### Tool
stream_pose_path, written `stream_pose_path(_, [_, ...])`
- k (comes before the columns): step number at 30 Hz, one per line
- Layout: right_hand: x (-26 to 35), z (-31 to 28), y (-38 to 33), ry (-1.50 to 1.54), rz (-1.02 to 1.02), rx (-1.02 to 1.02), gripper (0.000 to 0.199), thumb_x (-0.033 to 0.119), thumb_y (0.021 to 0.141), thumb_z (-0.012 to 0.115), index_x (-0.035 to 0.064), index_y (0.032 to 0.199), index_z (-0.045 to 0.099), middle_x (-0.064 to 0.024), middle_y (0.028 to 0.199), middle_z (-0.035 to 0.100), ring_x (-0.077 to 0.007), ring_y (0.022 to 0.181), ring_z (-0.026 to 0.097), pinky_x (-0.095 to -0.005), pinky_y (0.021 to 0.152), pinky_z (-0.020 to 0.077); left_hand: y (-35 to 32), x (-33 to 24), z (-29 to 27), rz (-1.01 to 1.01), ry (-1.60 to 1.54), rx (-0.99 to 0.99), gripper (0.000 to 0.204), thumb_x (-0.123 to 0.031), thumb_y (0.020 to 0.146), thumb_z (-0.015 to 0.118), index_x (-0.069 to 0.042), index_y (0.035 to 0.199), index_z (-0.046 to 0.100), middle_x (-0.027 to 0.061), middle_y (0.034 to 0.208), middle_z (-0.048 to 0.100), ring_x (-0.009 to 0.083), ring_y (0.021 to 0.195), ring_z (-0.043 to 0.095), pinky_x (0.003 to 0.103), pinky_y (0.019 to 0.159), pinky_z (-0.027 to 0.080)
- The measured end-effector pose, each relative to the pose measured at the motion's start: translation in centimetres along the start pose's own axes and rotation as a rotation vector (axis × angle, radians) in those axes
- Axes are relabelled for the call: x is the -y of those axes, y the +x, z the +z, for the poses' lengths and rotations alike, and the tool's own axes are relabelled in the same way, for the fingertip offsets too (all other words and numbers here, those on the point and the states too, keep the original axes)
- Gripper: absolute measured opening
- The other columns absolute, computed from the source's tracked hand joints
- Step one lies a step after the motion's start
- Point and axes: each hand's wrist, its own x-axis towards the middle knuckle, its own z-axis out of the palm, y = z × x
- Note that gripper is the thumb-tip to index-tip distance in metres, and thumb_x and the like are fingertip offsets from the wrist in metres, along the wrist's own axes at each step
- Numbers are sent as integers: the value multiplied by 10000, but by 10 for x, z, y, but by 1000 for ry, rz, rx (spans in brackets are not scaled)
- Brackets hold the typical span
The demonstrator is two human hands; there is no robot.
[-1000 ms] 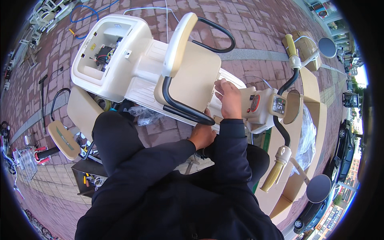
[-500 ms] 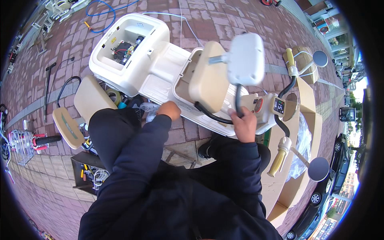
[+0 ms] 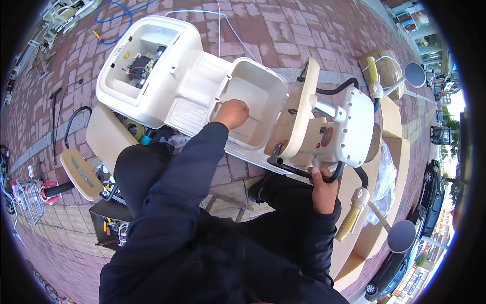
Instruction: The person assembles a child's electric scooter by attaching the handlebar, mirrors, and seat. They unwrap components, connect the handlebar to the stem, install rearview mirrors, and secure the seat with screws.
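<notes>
Before me stands a white electric scooter body with a beige storage compartment open on top. Inside that compartment my left hand is curled into a fist; whatever it may hold is hidden. My right hand grips a black tubular armrest at the near side of the tipped-up beige seat. Beside the seat, a white backrest panel joins it by a metal post. In the scooter's rear opening, wiring and a dark motor unit show.
Handlebars with a yellowish grip and round mirrors stand at the right, beside a cardboard box. At the left lie a second beige seat cushion, a toolbox and a blue hose on brick paving.
The seat with its backrest has swung right, uncovering the compartment. My left hand has moved up and right into it. My right hand has shifted right and nearer with the armrest.
</notes>
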Motion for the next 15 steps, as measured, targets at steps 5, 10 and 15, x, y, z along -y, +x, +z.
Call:
stream_pose_path(5, [13, -4, -1, 3, -34, 69, 252, 206, 1048, 719, -44, 1031, 751, -75, 947, 747, -155, 911, 640, -312, 884, 501, 38, 25, 63, 228, 541, 490, 198, -200, 866, 690, -85, 929, 838, 171, 997, 793, 399, 970, 751, 494, 877, 599])
stream_pose_path(10, [22, -9, -1, 23, -16, 141, 247, 205, 1055, 718, -37, 1101, 742, -99, 1043, 764, -165, 947, 649, -312, 917, 506, 42, 27, 99, 412, 801, 677, 201, -188, 866, 704, -94, 995, 826, 167, 1067, 806, 370, 993, 779, 483, 847, 617])
stream_pose_path(15, [22, -13, 3, 8, 34, 183, 244, 209, 1073, 691, -29, 1109, 728, -120, 1140, 759, -195, 1060, 663, -329, 994, 494, 39, 16, 92, 554, 842, 781, 207, -164, 861, 690, -75, 1002, 812, 179, 1010, 797, 384, 984, 775, 481, 843, 615])
